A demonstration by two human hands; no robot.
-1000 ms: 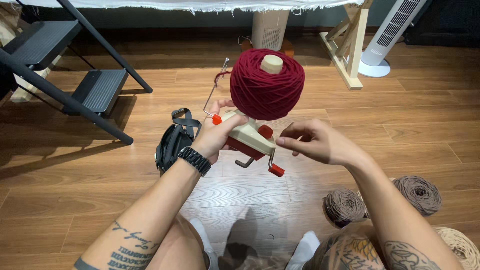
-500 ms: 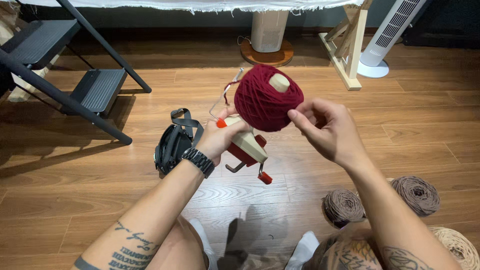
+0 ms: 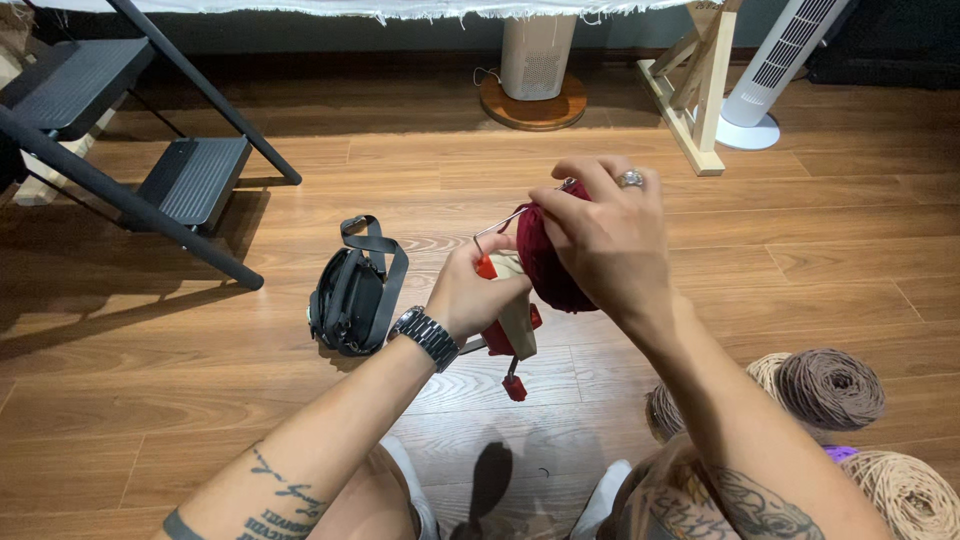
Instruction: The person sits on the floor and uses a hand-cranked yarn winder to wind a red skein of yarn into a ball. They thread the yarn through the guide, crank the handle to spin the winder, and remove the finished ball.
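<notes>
My left hand grips the wooden base of a yarn winder with red knobs and a thin metal guide arm, holding it above the floor. A dark red yarn ball sits on the winder's spindle. My right hand, with a ring on one finger, is wrapped over the top and right side of the ball and hides most of it. A wristwatch is on my left wrist.
A black strapped pouch lies on the wooden floor left of the winder. Brown yarn balls and a tan one sit at lower right. A black step ladder, a wooden stand, a tower fan and a white cylinder on a round base stand farther back.
My right hand has left the crank side and risen onto the red yarn ball, closing over it. The winder has tilted and come slightly lower and closer to me.
</notes>
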